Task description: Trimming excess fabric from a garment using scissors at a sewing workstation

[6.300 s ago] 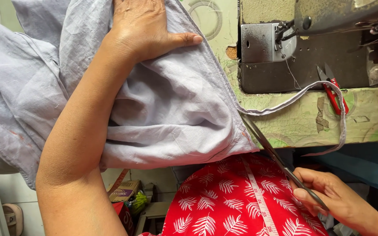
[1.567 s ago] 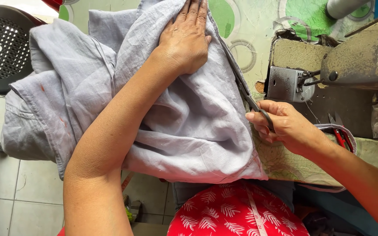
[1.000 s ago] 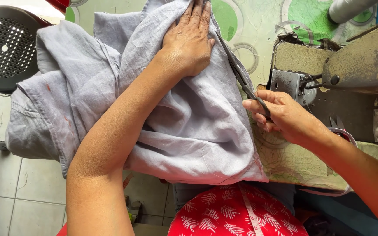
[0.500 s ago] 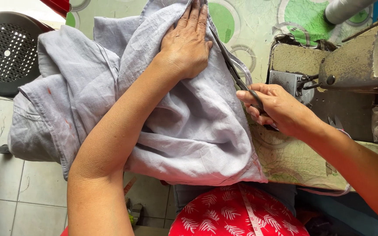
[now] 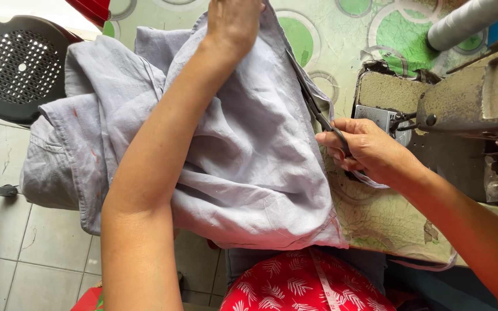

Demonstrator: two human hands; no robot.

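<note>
The bench (image 5: 376, 213), covered in a worn sheet printed with green circles, fills the upper and right part of the view, and a grimy sewing machine (image 5: 468, 103) stands on it at about two o'clock. A large pale grey-lilac garment (image 5: 249, 167) lies heaped across the bench's left side and spills over its edge toward eight o'clock, above a tiled floor (image 5: 7, 253) and near a dark perforated stool (image 5: 18, 63) at ten o'clock. The left hand (image 5: 234, 23) lies at twelve o'clock with its palm down on the cloth, pinning it flat, fingers spread rather than gripping, the forearm running straight down to six o'clock. The right hand (image 5: 364, 150) sits at three o'clock, its fingers curled closed through the handles of dark scissors (image 5: 313, 103), whose blades point toward eleven o'clock along the garment's right edge. As I judge it, the risk is that the blades wander off the edge line and bite into the body of the cloth, since the loose folds beside them could slide under the tips if the pinning hand eases. The blade tips also point toward the left hand, so a long stroke could nick it.
</note>
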